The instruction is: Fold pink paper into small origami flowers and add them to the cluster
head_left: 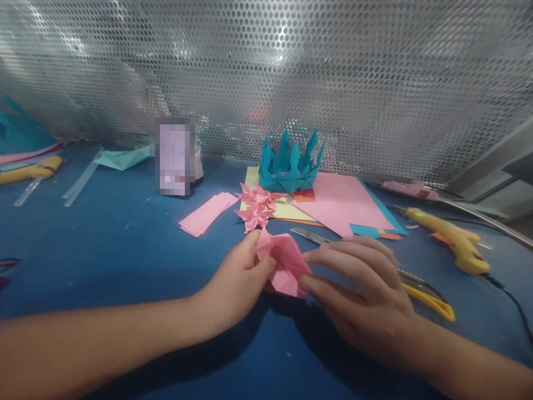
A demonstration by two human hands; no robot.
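Observation:
A partly folded piece of pink paper [287, 261] is pinched in my left hand [239, 278], with the thumb lying on its inner folds. My right hand [362, 289] has its thumb and fingertips closed on the right edge of the same paper. Just beyond the hands lies a cluster of folded pink paper flowers [258, 205]. Beside it on the left is a small stack of pink paper strips [208, 214]. Under my right hand lies a tool with a steel blade [310, 236] and a yellow-and-black handle [433, 303]; its middle is hidden.
A teal folded-paper crown [289, 172] stands on coloured sheets near a perforated metal wall [266, 72]. Yellow glue guns lie at the right [449, 233] and far left [37, 169]. Clear glue sticks [83, 175] and a blurred-out upright object [174, 158] stand or lie left of centre.

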